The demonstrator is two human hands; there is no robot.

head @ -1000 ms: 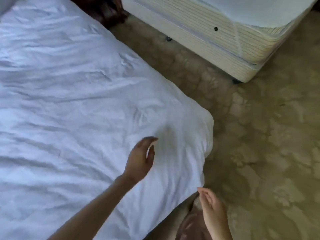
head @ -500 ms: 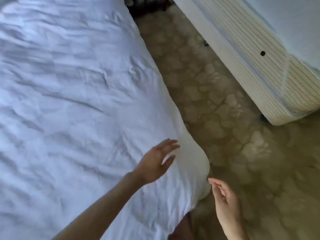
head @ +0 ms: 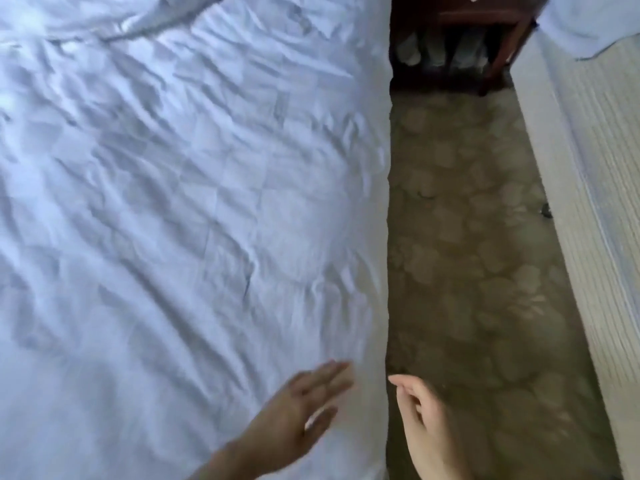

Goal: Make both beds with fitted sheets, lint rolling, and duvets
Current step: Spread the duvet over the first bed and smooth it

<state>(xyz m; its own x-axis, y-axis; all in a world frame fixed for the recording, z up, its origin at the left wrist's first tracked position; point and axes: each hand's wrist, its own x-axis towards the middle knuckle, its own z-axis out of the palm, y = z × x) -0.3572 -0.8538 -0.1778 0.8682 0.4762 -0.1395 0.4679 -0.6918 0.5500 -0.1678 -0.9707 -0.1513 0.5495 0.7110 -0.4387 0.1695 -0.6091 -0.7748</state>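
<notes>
A white, wrinkled duvet [head: 180,209] covers the near bed and fills the left two thirds of the view, hanging down over the bed's right side. My left hand [head: 301,414] lies flat with straight fingers over the duvet near its right edge, blurred by motion. My right hand [head: 426,420] hovers over the floor just right of the bed's edge, fingers loosely bent, holding nothing. The second bed [head: 588,216] runs along the right edge: a striped mattress side, with a white sheet [head: 588,22] on top at the upper right corner.
A patterned beige carpet aisle [head: 478,271] runs between the two beds. A dark wooden nightstand [head: 457,43] with pale items on its lower shelf closes the far end of the aisle. A small dark caster [head: 546,211] shows under the second bed.
The view has swung to face along the aisle toward the nightstand. My left hand has flattened and slid toward the duvet's right edge. My right hand stays low beside the bed.
</notes>
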